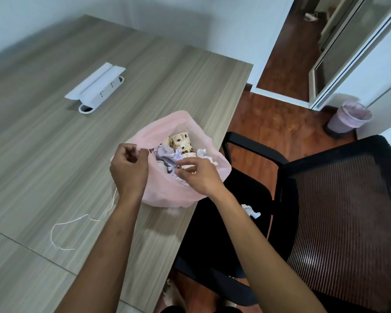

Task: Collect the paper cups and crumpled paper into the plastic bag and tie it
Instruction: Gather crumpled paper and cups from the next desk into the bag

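Note:
A pink plastic bag (167,193) stands open near the right edge of the wooden table (54,154). Inside it I see patterned paper cups (181,142) and crumpled paper (167,155). My left hand (129,168) pinches the bag's left rim. My right hand (199,175) pinches the near right rim, over the cups. One more crumpled paper ball (251,210) lies on the seat of the black chair (336,222). A white string (77,220) lies loose on the table, running up behind my left wrist.
A white socket box (97,86) is set into the table's middle. The black mesh chair stands close against the table's right edge. A lined waste bin (348,118) stands on the wooden floor by the sliding door.

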Demonstrator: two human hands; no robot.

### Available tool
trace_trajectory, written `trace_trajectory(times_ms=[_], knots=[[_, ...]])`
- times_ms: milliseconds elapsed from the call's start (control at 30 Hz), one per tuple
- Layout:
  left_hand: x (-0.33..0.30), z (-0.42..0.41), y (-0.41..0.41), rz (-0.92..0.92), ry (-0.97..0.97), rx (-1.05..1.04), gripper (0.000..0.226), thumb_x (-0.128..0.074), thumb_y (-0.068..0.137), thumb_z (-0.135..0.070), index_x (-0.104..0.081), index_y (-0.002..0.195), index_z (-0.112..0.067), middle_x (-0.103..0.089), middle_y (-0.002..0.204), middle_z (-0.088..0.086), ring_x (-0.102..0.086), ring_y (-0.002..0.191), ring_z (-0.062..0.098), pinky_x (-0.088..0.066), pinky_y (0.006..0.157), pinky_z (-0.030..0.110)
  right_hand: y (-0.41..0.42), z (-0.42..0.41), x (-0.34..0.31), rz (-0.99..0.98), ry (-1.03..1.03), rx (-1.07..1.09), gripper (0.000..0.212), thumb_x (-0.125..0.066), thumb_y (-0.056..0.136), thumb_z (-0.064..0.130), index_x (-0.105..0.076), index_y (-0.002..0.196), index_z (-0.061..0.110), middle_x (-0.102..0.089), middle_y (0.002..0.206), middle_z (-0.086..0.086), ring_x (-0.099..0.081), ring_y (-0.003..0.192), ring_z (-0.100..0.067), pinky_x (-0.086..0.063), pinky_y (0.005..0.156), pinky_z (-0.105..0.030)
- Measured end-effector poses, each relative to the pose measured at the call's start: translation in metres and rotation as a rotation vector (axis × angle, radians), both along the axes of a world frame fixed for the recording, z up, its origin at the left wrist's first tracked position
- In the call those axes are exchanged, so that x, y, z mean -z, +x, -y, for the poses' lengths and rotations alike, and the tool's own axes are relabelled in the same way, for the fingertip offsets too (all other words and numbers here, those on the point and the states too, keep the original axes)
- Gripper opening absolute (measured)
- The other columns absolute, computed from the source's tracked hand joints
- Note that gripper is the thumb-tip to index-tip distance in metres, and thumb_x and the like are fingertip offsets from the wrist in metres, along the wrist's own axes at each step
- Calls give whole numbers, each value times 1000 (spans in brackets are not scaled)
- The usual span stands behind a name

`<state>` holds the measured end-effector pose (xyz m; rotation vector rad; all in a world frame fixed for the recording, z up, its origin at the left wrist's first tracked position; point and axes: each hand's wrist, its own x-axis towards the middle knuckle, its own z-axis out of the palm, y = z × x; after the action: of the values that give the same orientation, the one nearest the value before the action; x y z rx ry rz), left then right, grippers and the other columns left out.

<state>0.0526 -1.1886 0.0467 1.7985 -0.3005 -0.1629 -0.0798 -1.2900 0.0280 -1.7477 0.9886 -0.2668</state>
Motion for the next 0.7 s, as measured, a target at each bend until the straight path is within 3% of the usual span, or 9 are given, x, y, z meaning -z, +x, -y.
trace_trajectory(times_ms=[133, 233, 333, 400, 467, 533, 700], knots=[[1, 8, -5, 15, 9, 0, 7, -65, 81, -13, -58, 80, -16, -52, 65, -12, -48, 54, -5, -42, 66, 21, -20, 13, 5, 89, -68, 242, 17, -67, 89, 18, -75, 104, 21, -70, 96, 7, -62, 67, -1, -52, 60, -15], [3, 15, -12, 28, 26, 9, 7, -65, 82, -14, -58, 82, -13, -52, 65, -12, -49, 55, -6, -38, 62, 12, -46, 28, 24, 64, -106, 464, 13, -65, 88, 23, -75, 95, 26, -70, 100, 12, -62, 77, 1, -50, 75, -20], [5, 23, -23, 56, 56, 25, 8, -65, 81, -15, -57, 81, -14, -53, 64, -12, -49, 56, -6, -38, 62, 11, -75, 40, 50, 22, -87, 701, 12, -60, 90, 27, -71, 93, 24, -69, 98, 8, -60, 82, -1, -45, 74, -18], [7, 29, -30, 88, 75, 48, 9, -66, 81, -15, -56, 81, -14, -52, 64, -12, -49, 57, -7, -37, 62, 8, -92, 45, 75, -19, -23, 823, 11, -58, 91, 28, -67, 91, 24, -67, 101, 5, -61, 87, -8, -49, 83, -26], [9, 35, -35, 118, 79, 70, 10, -66, 82, -14, -56, 82, -13, -52, 66, -13, -49, 58, -8, -35, 61, 5, -106, 47, 106, -95, 61, 837, 11, -57, 90, 27, -66, 93, 22, -66, 102, 4, -62, 95, -16, -50, 90, -34], [13, 39, -38, 154, 75, 79, 10, -66, 82, -14, -56, 83, -14, -52, 67, -15, -49, 58, -9, -36, 62, 5, -115, 48, 140, -187, 148, 762, 16, -59, 90, 25, -66, 100, 16, -66, 98, 3, -63, 98, -20, -48, 89, -31], [30, 51, -34, 200, 44, 46, 9, -64, 81, -17, -55, 83, -17, -53, 71, -15, -50, 61, -8, -40, 68, 11, -118, 49, 222, -387, 254, 509, 28, -63, 90, 26, -57, 115, 15, -66, 101, -3, -59, 76, -16, -42, 63, -24]])
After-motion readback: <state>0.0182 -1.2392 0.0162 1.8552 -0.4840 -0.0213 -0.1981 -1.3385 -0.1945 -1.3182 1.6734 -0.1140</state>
